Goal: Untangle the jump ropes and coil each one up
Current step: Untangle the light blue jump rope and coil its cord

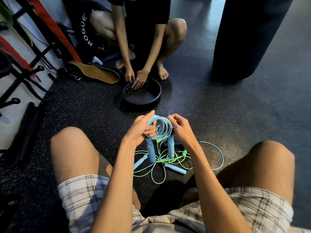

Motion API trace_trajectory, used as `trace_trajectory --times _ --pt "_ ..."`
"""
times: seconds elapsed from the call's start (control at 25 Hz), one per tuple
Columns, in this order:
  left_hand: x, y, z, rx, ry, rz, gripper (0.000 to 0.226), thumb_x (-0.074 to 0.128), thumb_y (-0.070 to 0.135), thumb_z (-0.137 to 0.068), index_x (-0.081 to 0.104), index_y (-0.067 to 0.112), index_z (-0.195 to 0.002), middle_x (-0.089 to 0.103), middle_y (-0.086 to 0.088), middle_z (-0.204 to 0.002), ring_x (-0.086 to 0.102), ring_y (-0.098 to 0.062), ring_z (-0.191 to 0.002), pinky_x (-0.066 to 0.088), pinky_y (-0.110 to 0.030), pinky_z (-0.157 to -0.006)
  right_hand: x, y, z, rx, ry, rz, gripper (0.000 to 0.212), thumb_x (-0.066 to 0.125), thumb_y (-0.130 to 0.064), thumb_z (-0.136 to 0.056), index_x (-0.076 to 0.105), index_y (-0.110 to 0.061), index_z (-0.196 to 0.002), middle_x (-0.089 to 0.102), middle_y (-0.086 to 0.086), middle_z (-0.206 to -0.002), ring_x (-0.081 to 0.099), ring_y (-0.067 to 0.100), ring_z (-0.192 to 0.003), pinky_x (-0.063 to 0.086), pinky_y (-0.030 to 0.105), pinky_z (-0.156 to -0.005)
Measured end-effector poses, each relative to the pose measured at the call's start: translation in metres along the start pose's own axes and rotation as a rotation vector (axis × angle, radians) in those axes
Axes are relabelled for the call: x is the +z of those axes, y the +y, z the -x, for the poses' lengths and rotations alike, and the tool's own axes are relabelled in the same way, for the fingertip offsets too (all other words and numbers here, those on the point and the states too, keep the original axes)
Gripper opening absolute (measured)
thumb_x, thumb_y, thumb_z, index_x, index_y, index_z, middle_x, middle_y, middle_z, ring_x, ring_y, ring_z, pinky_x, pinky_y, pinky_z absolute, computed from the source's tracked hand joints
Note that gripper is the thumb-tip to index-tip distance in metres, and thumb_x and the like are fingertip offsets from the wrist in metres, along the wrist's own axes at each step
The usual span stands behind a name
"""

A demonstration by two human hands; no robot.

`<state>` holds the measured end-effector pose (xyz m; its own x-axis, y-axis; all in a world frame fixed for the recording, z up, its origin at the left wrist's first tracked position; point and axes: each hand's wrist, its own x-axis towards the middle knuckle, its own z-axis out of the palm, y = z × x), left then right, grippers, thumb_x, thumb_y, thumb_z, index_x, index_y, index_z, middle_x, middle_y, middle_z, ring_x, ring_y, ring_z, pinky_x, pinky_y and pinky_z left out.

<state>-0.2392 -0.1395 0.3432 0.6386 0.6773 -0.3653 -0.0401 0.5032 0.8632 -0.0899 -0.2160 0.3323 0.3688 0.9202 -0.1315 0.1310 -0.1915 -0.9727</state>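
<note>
A light-blue jump rope (159, 126) is wound into a small coil held up between my hands. My left hand (140, 130) grips the coil's left side, and my right hand (180, 130) pinches its right side. Two light-blue handles (152, 152) hang down from the coil. Below on the floor lies a tangle with a green rope (168, 159), another light-blue rope (218, 153) with its handles (175, 169), and a black handle (173, 143).
A person squats opposite me, both hands on a black coiled lifting belt (142, 95). A brown leather belt (94, 72) lies at the left beside a rack (25, 69). A black punching bag (249, 36) hangs at the right. My knees flank the tangle.
</note>
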Motion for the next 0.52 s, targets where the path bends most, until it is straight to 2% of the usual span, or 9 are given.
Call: trace_trajectory --times 0.08,0.16,0.24,0.36,0.44,0.52 --pt "-0.002 0.001 0.001 -0.002 0.030 0.019 0.044 0.048 0.034 -0.101 0.046 0.010 -0.064 0.018 0.005 -0.040 0.017 -0.010 -0.034 0.022 -0.023 -0.039 0.006 -0.005 0.002 0.002 -0.014 -0.002 0.029 0.049 -0.034 -0.102 0.056 -0.016 -0.081 0.050 -0.011 -0.068 0.042 0.000 -0.060 0.037 0.022 -0.062" --pt "-0.003 0.002 0.002 -0.006 0.078 0.036 0.044 0.049 0.033 -0.100 0.044 0.011 -0.061 0.018 0.006 -0.038 0.017 -0.009 -0.032 0.022 -0.022 -0.038 0.012 -0.010 0.006 0.029 -0.037 -0.032 0.036 0.047 -0.046 -0.100 0.057 -0.013 -0.089 0.058 -0.009 -0.077 0.049 0.001 -0.067 0.042 0.023 -0.068" --pt "-0.005 0.004 0.003 -0.022 0.142 0.066 0.044 0.050 0.032 -0.099 0.043 0.012 -0.060 0.018 0.007 -0.037 0.016 -0.007 -0.031 0.020 -0.020 -0.037 0.019 -0.010 0.006 0.053 -0.078 -0.073 0.048 0.044 -0.055 -0.098 0.061 -0.011 -0.105 0.069 -0.001 -0.096 0.062 0.005 -0.085 0.049 0.026 -0.079" --pt "-0.017 0.006 0.004 -0.018 0.224 0.128 0.044 0.049 0.032 -0.099 0.042 0.012 -0.060 0.020 0.008 -0.035 0.017 -0.005 -0.028 0.020 -0.017 -0.035 0.030 -0.009 -0.003 0.073 -0.213 -0.230 0.058 0.044 -0.060 -0.097 0.063 -0.010 -0.118 0.070 0.011 -0.115 0.066 0.022 -0.110 0.051 0.037 -0.096" --pt "-0.031 0.005 0.003 -0.020 0.281 0.163 0.045 0.049 0.033 -0.100 0.045 0.011 -0.061 0.021 0.008 -0.034 0.017 -0.005 -0.028 0.020 -0.018 -0.034 0.039 -0.007 -0.012 0.088 -0.281 -0.246 0.048 0.054 -0.052 -0.096 0.063 -0.011 -0.121 0.070 0.012 -0.118 0.065 0.027 -0.115 0.049 0.043 -0.104" --pt "-0.048 0.004 0.001 -0.013 0.323 0.229 0.045 0.048 0.034 -0.100 0.049 0.009 -0.064 0.021 0.008 -0.034 0.018 -0.006 -0.029 0.021 -0.019 -0.036 0.054 -0.006 -0.025 0.078 -0.314 -0.197 0.033 0.061 -0.029 -0.096 0.061 -0.009 -0.122 0.069 0.014 -0.119 0.066 0.021 -0.109 0.051 0.040 -0.101"
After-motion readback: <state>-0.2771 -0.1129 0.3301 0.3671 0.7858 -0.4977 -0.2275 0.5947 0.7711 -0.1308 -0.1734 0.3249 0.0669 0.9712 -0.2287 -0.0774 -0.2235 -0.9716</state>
